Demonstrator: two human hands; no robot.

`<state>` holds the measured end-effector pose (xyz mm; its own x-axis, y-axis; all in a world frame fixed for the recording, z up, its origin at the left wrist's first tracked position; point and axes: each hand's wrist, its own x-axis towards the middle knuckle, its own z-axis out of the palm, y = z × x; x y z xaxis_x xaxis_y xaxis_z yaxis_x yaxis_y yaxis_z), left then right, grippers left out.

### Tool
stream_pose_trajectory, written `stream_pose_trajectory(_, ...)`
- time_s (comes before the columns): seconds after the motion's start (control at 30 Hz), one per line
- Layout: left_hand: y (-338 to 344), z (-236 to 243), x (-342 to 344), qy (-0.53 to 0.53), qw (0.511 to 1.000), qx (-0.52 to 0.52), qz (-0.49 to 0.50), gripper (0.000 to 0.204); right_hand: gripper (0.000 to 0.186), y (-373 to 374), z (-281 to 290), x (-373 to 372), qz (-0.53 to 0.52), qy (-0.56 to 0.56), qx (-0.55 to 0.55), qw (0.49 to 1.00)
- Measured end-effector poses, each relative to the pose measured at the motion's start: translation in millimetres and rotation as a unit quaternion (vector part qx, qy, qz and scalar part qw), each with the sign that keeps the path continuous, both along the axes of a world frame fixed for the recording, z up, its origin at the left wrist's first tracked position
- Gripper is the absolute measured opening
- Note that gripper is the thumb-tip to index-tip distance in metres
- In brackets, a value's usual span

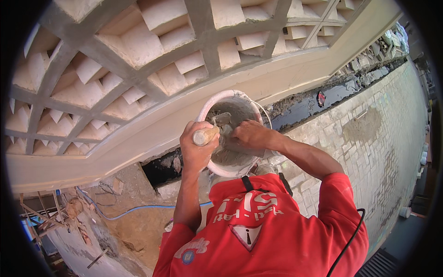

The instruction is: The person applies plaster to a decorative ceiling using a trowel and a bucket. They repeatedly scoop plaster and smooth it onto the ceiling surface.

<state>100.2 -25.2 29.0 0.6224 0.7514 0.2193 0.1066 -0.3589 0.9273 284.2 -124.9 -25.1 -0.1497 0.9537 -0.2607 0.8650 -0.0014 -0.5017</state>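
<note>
A whitish bucket (213, 98), its inside coated with grey mortar (228, 154), stands in front of me by the wall. My left hand (196, 150) is closed round the wooden handle of a trowel (206, 136) at the bucket's left rim. The handle's butt end faces up, and a mortar-smeared metal blade shows inside the bucket. My right hand (251, 134) reaches over the right rim into the bucket. Its fingers are curled down by the mortar, and whatever they hold is hidden.
A latticed block wall (203, 41) rises ahead over a smooth ledge (134, 134). Right of the bucket runs a ditch of dark water (300, 111), bordered by brick paving (369, 157). A dark opening (161, 168) lies left of the bucket, near a blue hose (134, 210).
</note>
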Motion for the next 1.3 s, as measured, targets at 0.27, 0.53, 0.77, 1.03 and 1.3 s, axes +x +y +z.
stream_pose_trajectory(0.27,0,-46,0,0.026,0.998,-0.015,-0.053,0.027,0.037,-91,53,50,-0.326,0.151,0.149,0.921)
stream_pose_trajectory(0.53,-48,-132,16,0.116,0.993,0.008,-0.035,0.032,0.034,-294,-308,135,-0.638,0.302,-0.095,0.702)
stream_pose_trajectory(0.77,-109,-282,25,0.166,0.982,0.042,0.074,0.034,0.025,-291,-595,155,-0.491,0.112,-0.2,0.84)
stream_pose_trajectory(1.03,-123,-349,30,0.131,0.977,-0.166,0.018,0.031,0.028,-247,-823,170,-0.451,0.08,-0.308,0.834)
stream_pose_trajectory(1.3,-131,-356,-8,0.106,0.961,-0.253,0.024,0.038,0.032,-316,-755,179,-0.431,0.011,-0.243,0.869)
